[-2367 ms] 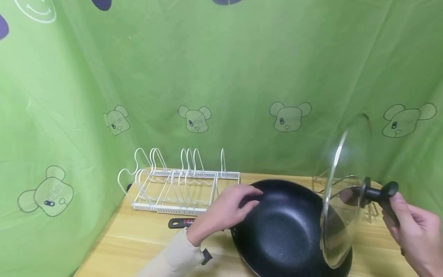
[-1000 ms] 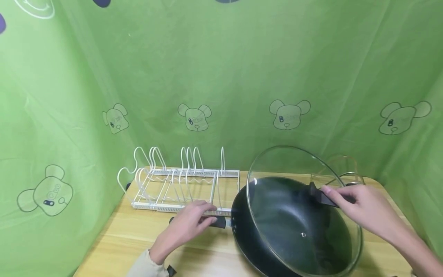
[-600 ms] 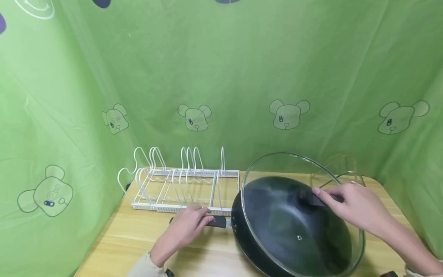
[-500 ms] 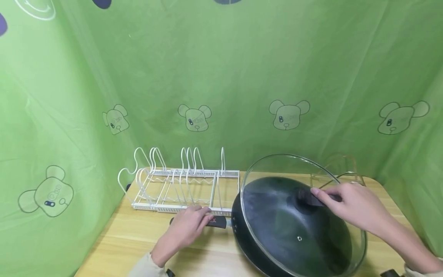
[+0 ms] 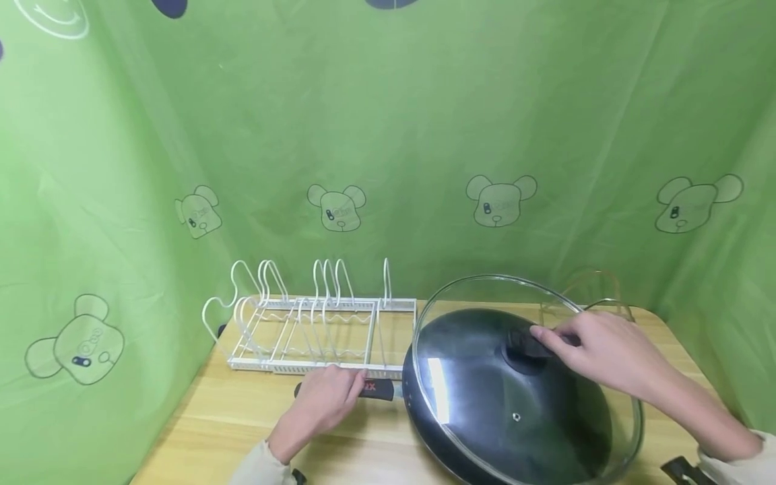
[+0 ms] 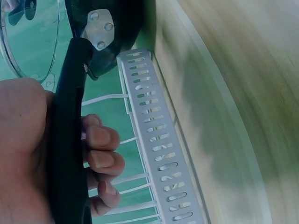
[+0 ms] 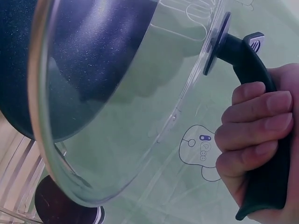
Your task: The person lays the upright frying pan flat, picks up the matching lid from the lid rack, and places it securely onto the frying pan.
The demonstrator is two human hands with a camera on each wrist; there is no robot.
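A black frying pan (image 5: 417, 412) sits on the table at the right of the head view. My left hand (image 5: 330, 396) grips its black handle (image 5: 379, 389); the left wrist view has the fingers (image 6: 103, 161) curled round that handle. A glass lid (image 5: 515, 431) with a steel rim hangs over the pan, shifted a little to the right. My right hand (image 5: 600, 349) holds the lid's black upright handle (image 7: 266, 163), with its fingers wrapped round it. In the right wrist view the lid looks apart from the pan at its near side.
A white pot rack (image 5: 339, 369) with several upright loops stands left of the pan, close behind the pan's handle. A thin wire stand (image 5: 609, 303) is partly hidden behind the lid. Green curtain (image 5: 388, 135) encloses the wooden table (image 5: 236, 411) at the back and sides.
The right hand has swung the lid from nearly upright at the right to over the pan and lowered it slightly. The left hand has moved from the pan's rim to its handle.
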